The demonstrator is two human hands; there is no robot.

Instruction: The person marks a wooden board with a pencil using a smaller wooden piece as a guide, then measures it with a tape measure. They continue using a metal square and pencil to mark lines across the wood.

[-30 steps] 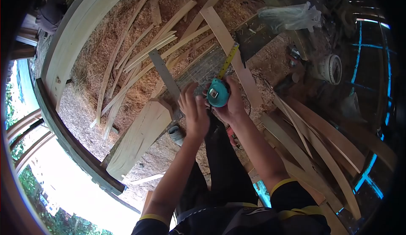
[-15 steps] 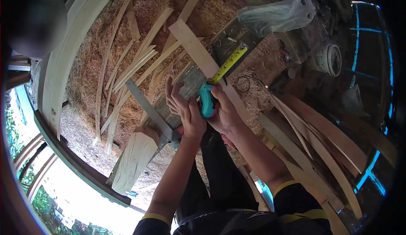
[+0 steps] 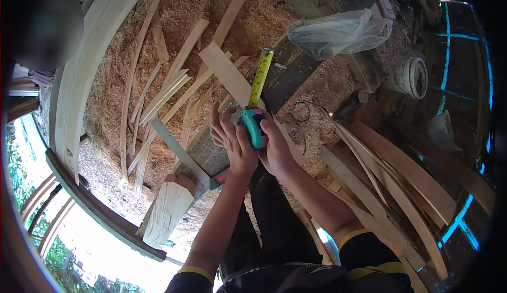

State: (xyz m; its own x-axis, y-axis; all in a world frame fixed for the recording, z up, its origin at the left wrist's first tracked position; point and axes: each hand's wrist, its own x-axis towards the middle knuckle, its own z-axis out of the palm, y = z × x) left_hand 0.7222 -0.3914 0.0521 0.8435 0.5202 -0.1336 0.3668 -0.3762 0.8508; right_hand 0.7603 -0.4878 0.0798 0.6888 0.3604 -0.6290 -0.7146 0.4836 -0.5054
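A teal tape measure (image 3: 254, 128) is held between my two hands, with a short length of yellow blade (image 3: 260, 79) sticking out of its top. My right hand (image 3: 275, 148) grips the case from the right, thumb along its side. My left hand (image 3: 235, 142) touches the left side of the case, its fingers bent and partly spread. Behind the tape lies a flat pale board (image 3: 227, 74), set across a dark weathered beam (image 3: 211, 148). A metal square (image 3: 179, 148) rests on the beam to the left of my hands.
Thin wood strips (image 3: 166, 95) lie over shavings on the left. Long curved planks (image 3: 404, 166) are stacked at the right. A clear plastic bag (image 3: 340, 34) lies at the upper right, near a white bucket (image 3: 411, 77). A thick wood block (image 3: 168, 211) is at lower left.
The tape blade has swung from pointing up-right to nearly straight up, and its case has turned with it. The surroundings have shifted slightly in view.
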